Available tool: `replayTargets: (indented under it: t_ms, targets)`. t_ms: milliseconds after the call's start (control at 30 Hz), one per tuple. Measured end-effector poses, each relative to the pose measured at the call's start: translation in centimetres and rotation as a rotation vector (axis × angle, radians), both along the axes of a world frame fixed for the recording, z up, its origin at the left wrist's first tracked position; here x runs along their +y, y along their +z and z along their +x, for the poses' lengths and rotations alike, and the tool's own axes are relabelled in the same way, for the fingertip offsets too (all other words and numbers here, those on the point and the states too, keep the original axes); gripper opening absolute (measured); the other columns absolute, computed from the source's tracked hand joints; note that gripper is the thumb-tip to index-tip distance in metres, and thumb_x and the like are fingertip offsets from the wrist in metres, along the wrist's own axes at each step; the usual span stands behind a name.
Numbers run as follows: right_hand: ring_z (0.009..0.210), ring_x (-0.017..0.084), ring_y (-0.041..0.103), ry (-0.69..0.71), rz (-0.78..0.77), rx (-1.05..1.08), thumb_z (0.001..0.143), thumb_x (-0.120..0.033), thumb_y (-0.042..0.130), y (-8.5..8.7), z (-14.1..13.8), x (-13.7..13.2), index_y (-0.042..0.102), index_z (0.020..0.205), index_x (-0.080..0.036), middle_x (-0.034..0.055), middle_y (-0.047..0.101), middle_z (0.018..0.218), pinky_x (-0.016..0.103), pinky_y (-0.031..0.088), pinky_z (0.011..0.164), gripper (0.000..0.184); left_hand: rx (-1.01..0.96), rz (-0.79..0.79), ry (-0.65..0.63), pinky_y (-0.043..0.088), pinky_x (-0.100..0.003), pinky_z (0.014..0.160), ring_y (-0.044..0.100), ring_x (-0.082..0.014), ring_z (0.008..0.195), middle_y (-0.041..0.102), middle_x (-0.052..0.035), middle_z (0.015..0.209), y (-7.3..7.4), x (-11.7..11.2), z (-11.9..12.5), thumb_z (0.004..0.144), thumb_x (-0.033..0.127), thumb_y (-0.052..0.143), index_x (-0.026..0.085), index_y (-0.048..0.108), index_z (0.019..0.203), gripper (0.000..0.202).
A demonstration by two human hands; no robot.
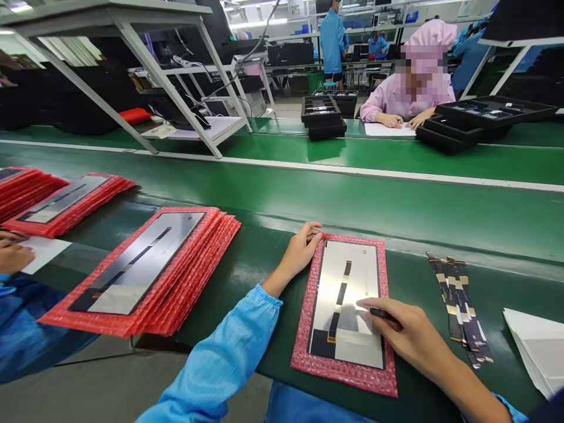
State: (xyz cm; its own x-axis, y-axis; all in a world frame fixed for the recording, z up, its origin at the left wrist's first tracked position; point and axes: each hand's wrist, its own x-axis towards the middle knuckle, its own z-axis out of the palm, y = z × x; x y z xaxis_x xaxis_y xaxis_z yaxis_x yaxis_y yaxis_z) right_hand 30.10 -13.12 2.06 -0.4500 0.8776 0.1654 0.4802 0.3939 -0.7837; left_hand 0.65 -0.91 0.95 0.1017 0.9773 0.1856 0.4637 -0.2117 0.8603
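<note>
In front of me a display panel (368,276) with a silver back lies on a red bubble-wrap bag (304,329). A dark flex cable (339,302) runs lengthwise along the panel's back. My left hand (304,244) has its fingers bent and closed at the bag's upper left corner. My right hand (408,332) is closed around a slim black pen-like tool (384,314), over the panel's right side; the tool's exact kind is unclear. Right of the panel lies a bunch of loose flex cables (460,305).
A tall stack of red bubble-wrap bags (189,282), topped by a panel, stands to the left. Beside it, a co-worker's hand (13,255) is near white paper (46,252). White sheets (540,346) lie at right. Across the green bench, a person in pink sits by black trays (497,111).
</note>
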Motion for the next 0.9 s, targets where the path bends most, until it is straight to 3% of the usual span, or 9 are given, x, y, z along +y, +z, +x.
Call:
replayTargets:
  t_ms: [100, 233, 333, 400, 600, 900]
  targets:
    - [0.049, 0.013, 0.06, -0.049, -0.04, -0.059, 0.083, -0.031, 0.069, 0.1, 0.2, 0.0, 0.06, 0.121, -0.038, -0.008, 0.072, 0.073, 0.02, 0.045, 0.052, 0.04, -0.001, -0.01, 0.01, 0.056, -0.033, 0.083, 0.073, -0.0198, 0.091, 0.071, -0.002, 0.098, 0.3, -0.1, 0.1, 0.096, 0.044, 0.053, 0.03, 0.054, 0.119, 0.026]
    - [0.045, 0.011, 0.052, -0.118, -0.019, -0.151, 0.083, -0.046, 0.067, 1.0, 1.2, 0.7, 0.063, 0.099, -0.034, -0.0106, 0.062, 0.062, 0.019, 0.039, 0.048, 0.02, 0.001, -0.023, 0.017, 0.056, -0.037, 0.083, 0.074, -0.0219, 0.089, 0.072, -0.0011, 0.098, 0.5, -0.1, 0.2, 0.094, 0.043, 0.054, 0.033, 0.054, 0.117, 0.025]
    - [0.047, 0.01, 0.049, -0.03, -0.022, -0.217, 0.083, -0.05, 0.067, 1.4, 1.8, 1.0, 0.055, 0.078, -0.029, -0.0115, 0.057, 0.059, 0.019, 0.034, 0.046, 0.024, -0.003, -0.025, 0.019, 0.056, -0.038, 0.083, 0.073, -0.0222, 0.088, 0.072, -0.0011, 0.097, 0.5, -0.1, 0.2, 0.094, 0.044, 0.054, 0.033, 0.055, 0.117, 0.026]
    - [0.049, 0.01, 0.05, 0.069, -0.059, -0.256, 0.084, -0.051, 0.065, 1.5, 1.9, 1.0, 0.05, 0.073, -0.027, -0.0117, 0.056, 0.061, 0.018, 0.032, 0.047, 0.03, -0.009, -0.027, 0.018, 0.056, -0.037, 0.083, 0.073, -0.0223, 0.089, 0.072, -0.0013, 0.098, 0.5, -0.1, 0.2, 0.093, 0.046, 0.054, 0.036, 0.055, 0.116, 0.025]
    - [0.05, 0.009, 0.05, 0.252, -0.136, -0.317, 0.078, -0.056, 0.069, 1.5, 2.0, 0.8, 0.05, 0.07, -0.026, -0.0128, 0.06, 0.063, 0.019, 0.028, 0.046, 0.037, -0.022, -0.041, 0.012, 0.055, -0.037, 0.085, 0.072, -0.0227, 0.092, 0.072, -0.0016, 0.098, 0.6, -0.2, 0.2, 0.093, 0.046, 0.055, 0.036, 0.055, 0.116, 0.025]
    - [0.056, 0.011, 0.058, 0.312, -0.138, -0.398, 0.074, -0.063, 0.068, 1.8, 1.9, 0.3, 0.056, 0.076, -0.026, -0.0112, 0.068, 0.068, 0.022, 0.024, 0.048, 0.04, -0.024, -0.011, 0.002, 0.054, -0.033, 0.085, 0.071, -0.0193, 0.093, 0.07, -0.0019, 0.1, 0.4, -0.2, 0.1, 0.096, 0.038, 0.055, 0.027, 0.055, 0.12, 0.026]
